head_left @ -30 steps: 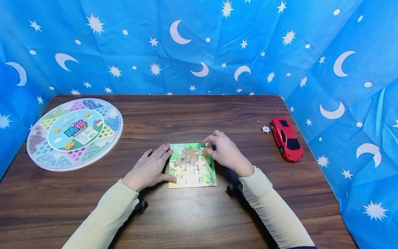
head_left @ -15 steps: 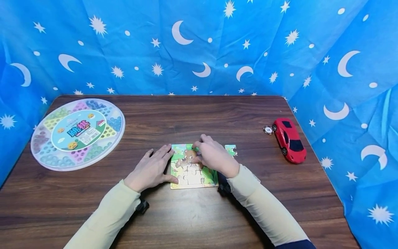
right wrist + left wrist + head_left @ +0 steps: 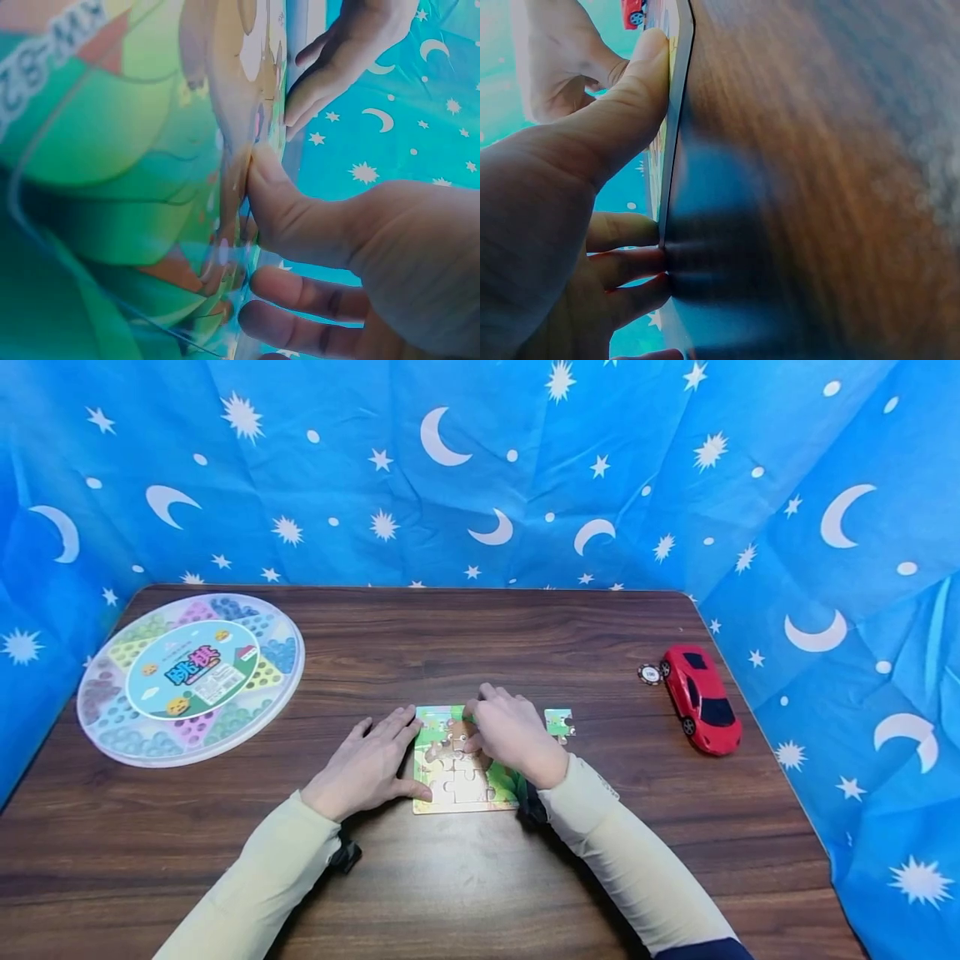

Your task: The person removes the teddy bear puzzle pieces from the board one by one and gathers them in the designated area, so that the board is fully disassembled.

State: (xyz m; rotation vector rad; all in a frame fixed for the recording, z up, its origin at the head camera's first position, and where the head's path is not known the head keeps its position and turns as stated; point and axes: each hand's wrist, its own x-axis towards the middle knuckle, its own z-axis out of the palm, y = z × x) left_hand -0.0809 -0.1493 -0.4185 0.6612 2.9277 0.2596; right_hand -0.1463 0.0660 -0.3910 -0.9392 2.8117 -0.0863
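Observation:
A jigsaw puzzle [image 3: 465, 777] with a brown cartoon animal on a green ground lies in its flat frame in the middle of the table. My left hand [image 3: 367, 764] rests along its left side with straight fingers, thumb [image 3: 641, 79] on the frame's near corner. Over the upper right of the picture, my right hand [image 3: 517, 735] bends thumb and forefinger onto a puzzle piece, which the hand mostly hides. In the right wrist view the thumb tip [image 3: 270, 169] presses on the printed surface. A loose puzzle piece [image 3: 557, 721] lies on the table right of the frame.
A round Chinese checkers set [image 3: 191, 681] with coloured marbles lies at the back left. Toward the right edge stand a red toy car [image 3: 701, 697] and a small round chip [image 3: 649, 674]. Blue cloth [image 3: 480, 468] with moons and stars closes off the back and sides.
My right hand has moved left from the puzzle's upper right corner to nearer its middle, and the loose piece beside the frame has come into sight. The left hand stays in place.

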